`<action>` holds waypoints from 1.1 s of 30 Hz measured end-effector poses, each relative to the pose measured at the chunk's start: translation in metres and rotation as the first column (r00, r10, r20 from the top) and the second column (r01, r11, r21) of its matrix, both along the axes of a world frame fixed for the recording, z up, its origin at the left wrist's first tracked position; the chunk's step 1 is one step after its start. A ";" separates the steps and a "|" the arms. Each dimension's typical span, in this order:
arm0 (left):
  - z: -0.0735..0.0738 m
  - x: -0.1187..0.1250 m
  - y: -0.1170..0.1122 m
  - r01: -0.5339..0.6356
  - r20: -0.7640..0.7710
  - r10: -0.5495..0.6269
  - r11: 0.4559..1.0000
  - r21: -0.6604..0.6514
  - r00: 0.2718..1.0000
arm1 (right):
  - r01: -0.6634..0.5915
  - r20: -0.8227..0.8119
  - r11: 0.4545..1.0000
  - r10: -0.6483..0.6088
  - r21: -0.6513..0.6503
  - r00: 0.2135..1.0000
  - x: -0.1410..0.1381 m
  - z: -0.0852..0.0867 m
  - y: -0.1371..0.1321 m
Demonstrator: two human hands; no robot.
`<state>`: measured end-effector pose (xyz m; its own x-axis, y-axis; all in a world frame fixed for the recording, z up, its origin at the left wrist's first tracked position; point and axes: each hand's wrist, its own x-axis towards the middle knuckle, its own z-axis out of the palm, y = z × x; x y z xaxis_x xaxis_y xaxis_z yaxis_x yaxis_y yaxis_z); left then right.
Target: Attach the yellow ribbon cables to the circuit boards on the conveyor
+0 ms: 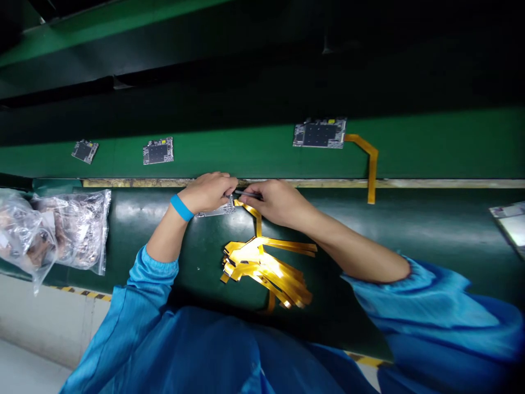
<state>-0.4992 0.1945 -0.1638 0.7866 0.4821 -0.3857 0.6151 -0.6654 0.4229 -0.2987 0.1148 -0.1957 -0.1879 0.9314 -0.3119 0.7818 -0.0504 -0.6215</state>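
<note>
**Left hand** (207, 192): bare, with a blue band wristband (181, 208). Fingers pressed together and curled over a rectangular silver-edged circuit board (215, 210); fingertips hidden behind the hand. The board lies flat on a dark green glossy work mat (369, 230), just below a tan edge strip (430, 184).

**Right hand** (279, 203): bare. Fingers pinch a slim dark tweezer-like tool (248, 193), its tip at the board's right end.

**Flex cable:** a narrow amber flat flex strip (257, 221) runs from that end of the board down to a loose pile of matching amber flex strips (262, 268), which lies on the mat between the forearms.

**Upper belt:** a bright green belt (246, 156) carries three dark-centred circuit boards (158, 150), set well apart. The rightmost board (319, 133) has a bent amber flex strip (371, 175) trailing over the tan edge strip.

**Surroundings:** two clear plastic bags of brownish parts (77, 230) sit at the mat's left end. A pale flat panel (508, 221) is cut off at the right edge. Both arms wear a blue smock sleeve (156, 262).
</note>
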 end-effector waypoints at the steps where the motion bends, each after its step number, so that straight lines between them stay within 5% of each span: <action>1: -0.001 0.000 0.000 -0.006 0.004 0.006 1.000 0.004 1.000 | -0.005 -0.006 1.000 0.005 0.000 1.000 0.000 0.000 0.000; 33: 0.009 0.010 -0.006 -0.024 -0.066 0.028 0.998 0.053 0.997 | -0.080 0.238 0.997 0.079 -0.005 0.968 -0.013 0.018 -0.002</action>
